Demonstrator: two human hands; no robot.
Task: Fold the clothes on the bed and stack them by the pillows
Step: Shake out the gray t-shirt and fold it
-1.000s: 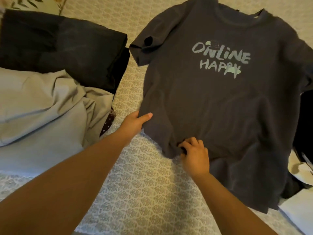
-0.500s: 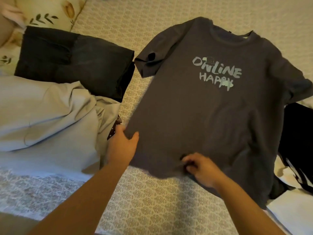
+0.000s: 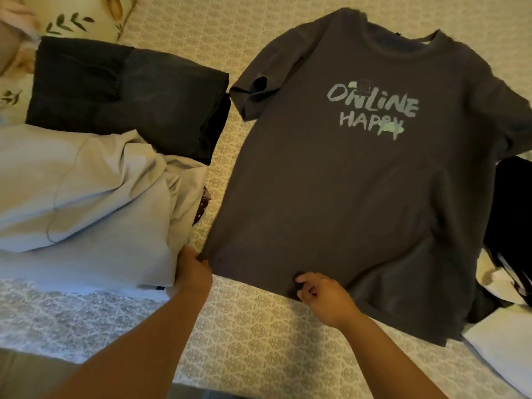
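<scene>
Both hands dragged the hem out flatter, so now the left hand [image 3: 193, 269] pinches the t-shirt [image 3: 339, 180] corner, right hand [image 3: 319, 293] grips mid-hem, shirt running lengthwise away toward its collar, beside the folded dark pile [image 3: 123, 90].

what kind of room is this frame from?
Most likely a bedroom, with laundry being sorted on a bed. A patterned bedspread covers the surface, a floral pillow lies at the top left, and the grey T-shirt lies spread out beside folded dark clothes.
</scene>
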